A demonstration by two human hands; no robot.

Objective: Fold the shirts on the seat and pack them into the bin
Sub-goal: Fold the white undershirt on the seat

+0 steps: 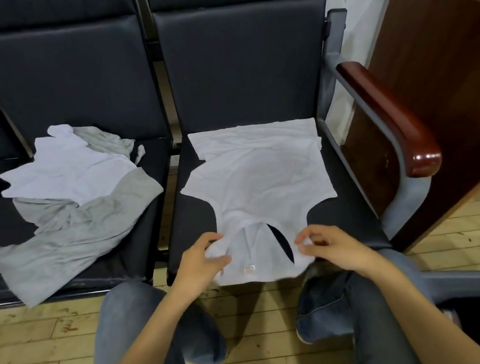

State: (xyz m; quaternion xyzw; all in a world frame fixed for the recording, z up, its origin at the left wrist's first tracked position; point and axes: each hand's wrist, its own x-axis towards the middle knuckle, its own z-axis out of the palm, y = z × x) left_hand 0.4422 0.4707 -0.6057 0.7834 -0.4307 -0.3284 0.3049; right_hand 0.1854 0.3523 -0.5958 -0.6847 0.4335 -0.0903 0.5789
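A white shirt (257, 180) lies spread flat on the right-hand black seat (349, 218), collar end toward me and hanging a little over the front edge. My left hand (203, 260) pinches the shirt's left shoulder beside the neck opening. My right hand (328, 246) pinches the right shoulder. On the left seat (140, 248) lie a crumpled white shirt (66, 171) and a grey shirt (72, 237), overlapping each other. A dark bin rim (473, 280) shows at the lower right; its inside is mostly out of frame.
A wooden armrest (389, 116) on a grey metal frame borders the right seat. A brown wooden cabinet (441, 71) stands behind it. My knees in jeans (325, 305) are close to the seat front, over a light wood floor (39, 356).
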